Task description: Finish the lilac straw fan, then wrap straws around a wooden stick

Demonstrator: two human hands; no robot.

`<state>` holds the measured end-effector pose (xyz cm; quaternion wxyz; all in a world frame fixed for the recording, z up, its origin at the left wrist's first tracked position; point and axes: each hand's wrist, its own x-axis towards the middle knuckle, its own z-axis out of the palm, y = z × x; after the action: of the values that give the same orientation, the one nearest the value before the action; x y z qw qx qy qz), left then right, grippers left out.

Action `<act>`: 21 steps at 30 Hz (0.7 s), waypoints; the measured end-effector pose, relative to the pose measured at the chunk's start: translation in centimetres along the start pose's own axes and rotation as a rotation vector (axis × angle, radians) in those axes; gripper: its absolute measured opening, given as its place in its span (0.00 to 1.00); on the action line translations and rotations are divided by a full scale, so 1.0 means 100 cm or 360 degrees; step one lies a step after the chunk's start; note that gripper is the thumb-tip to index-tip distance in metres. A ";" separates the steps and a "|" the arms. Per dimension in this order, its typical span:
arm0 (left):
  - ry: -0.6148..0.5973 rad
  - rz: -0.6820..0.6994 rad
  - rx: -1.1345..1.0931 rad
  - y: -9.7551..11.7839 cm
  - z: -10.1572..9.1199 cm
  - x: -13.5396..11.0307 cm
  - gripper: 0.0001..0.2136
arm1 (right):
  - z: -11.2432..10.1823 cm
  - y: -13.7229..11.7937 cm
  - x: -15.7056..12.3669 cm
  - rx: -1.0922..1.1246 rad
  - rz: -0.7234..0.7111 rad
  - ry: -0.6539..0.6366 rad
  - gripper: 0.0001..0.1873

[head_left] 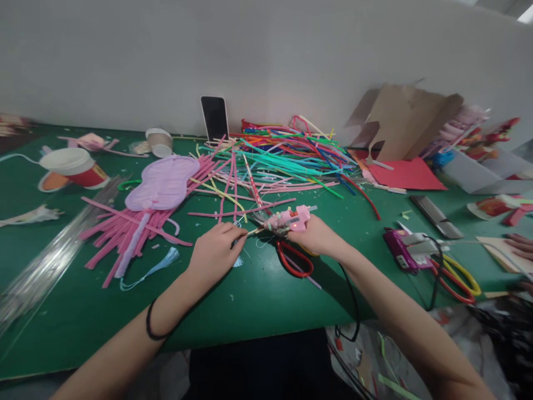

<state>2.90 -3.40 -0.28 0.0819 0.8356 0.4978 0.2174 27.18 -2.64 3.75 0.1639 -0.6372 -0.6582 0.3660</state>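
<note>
Pink plastic glue gun (pixel 287 219) sits gripped in right hand (pixel 316 236); left hand (pixel 216 253) pinches a thin stick (pixel 255 230) over the green counter (pixel 258 300).

At the middle of the green bench (pixel 258 300), near its front edge, the right hand (pixel 318 236) grips a pink glue gun (pixel 287 218), nozzle pointing left. The left hand (pixel 214 253) pinches a thin stick (pixel 252 230) right at that nozzle. Red-handled scissors (pixel 295 260) lie just under the gun. A heap of coloured strips (pixel 287 155) spreads toward the back edge, where a phone (pixel 215 118) leans on the wall. A pink eye mask (pixel 162 182) lies left of the heap. A co-worker's fingers (pixel 520 246) rest at the right edge.
</note>
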 end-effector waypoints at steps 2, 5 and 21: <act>0.0000 0.0000 0.0002 0.000 0.000 0.000 0.12 | 0.000 0.000 -0.001 0.0020 -0.0045 0.0006 0.15; 0.0007 0.0004 0.0001 -0.001 0.001 0.000 0.12 | -0.002 -0.001 -0.001 -0.0006 -0.0048 0.0058 0.14; 0.0006 0.0008 -0.0005 0.000 0.000 0.000 0.12 | 0.002 0.008 0.000 -0.0110 0.0024 0.0049 0.07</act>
<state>2.90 -3.40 -0.24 0.0817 0.8363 0.4955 0.2198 27.55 -2.77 3.06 0.1490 -0.6530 -0.6630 0.3343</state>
